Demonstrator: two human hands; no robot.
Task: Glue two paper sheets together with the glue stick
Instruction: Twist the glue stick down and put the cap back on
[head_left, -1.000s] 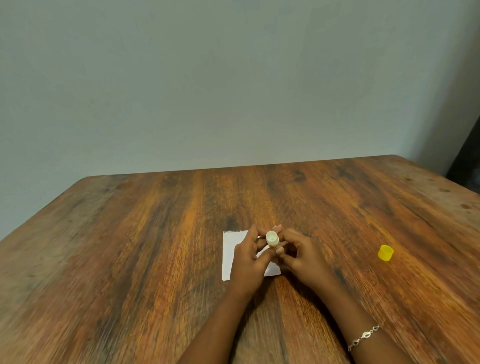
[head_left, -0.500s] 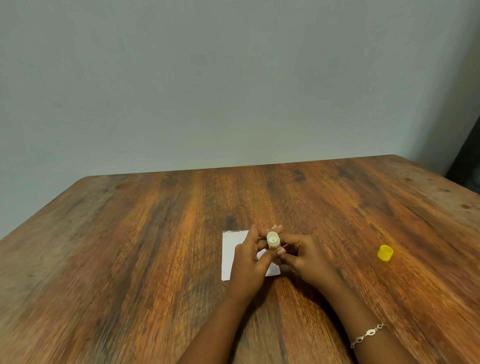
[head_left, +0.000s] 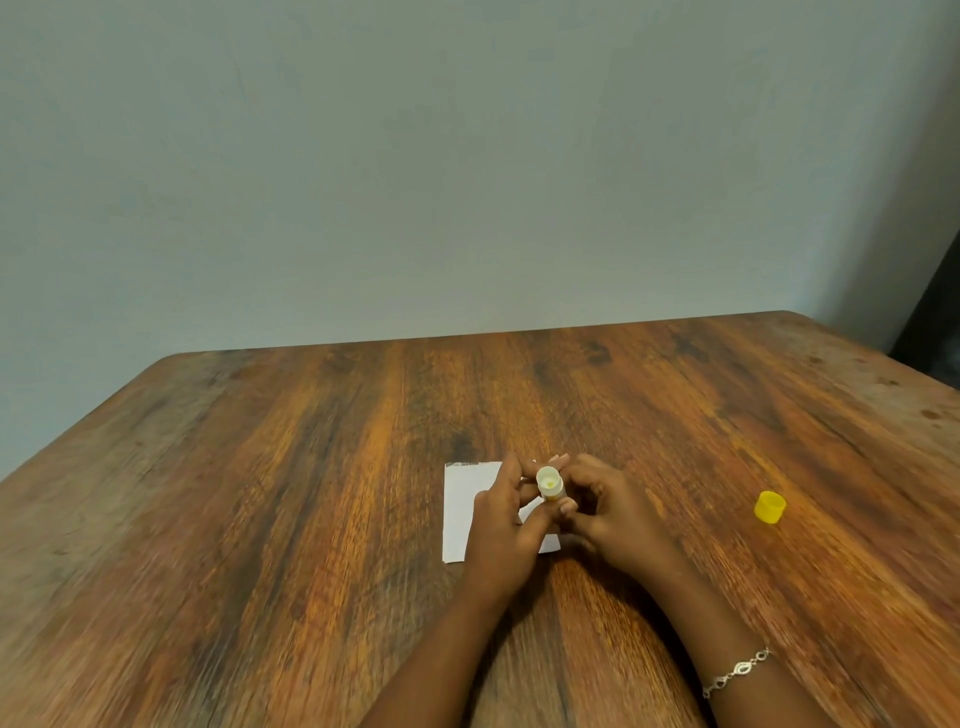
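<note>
An uncapped glue stick (head_left: 549, 482) with a white tube stands upright between my two hands, its open top facing me. My left hand (head_left: 506, 525) grips the tube with thumb and fingers. My right hand (head_left: 613, 512) pinches the stick's lower end, fingers curled around it. Both hands hover over a white paper (head_left: 462, 512) that lies flat on the wooden table (head_left: 260, 493); the hands hide its right part, so I cannot tell whether it is one sheet or two.
The yellow glue cap (head_left: 770, 506) lies on the table to the right of my hands. A plain wall rises behind the table's far edge. A bracelet is on the right wrist.
The fingers of my right hand have curled in closer round the base of the glue stick. The stick and left hand have stayed almost in place.
</note>
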